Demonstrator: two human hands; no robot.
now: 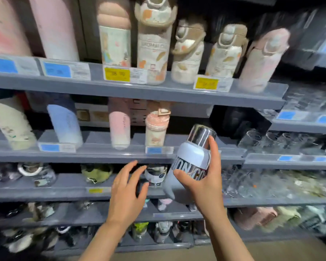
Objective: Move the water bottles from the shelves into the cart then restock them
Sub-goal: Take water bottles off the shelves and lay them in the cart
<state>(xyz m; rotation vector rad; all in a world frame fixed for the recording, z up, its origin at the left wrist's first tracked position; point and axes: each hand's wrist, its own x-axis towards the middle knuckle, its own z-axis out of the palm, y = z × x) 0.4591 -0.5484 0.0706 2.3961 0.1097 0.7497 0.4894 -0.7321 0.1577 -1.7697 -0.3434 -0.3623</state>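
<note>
Up front, the right hand (pixel 201 178) grips a cylindrical grey bottle (pixel 188 166) with a glossy chrome cap, tilted before the grey shelf (pixel 120 157). Beside it, the left hand (pixel 126 187) hovers, fingers spread wide, holding nothing.

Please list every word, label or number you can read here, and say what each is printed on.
"MON CO", cut off by fingers: pale blue steel-capped bottle in the right hand.
"MOMAI CU", blurred and uncertain: tall cream patterned bottle.
Yellow price tags and blue price tags: too blurred to read.
</note>
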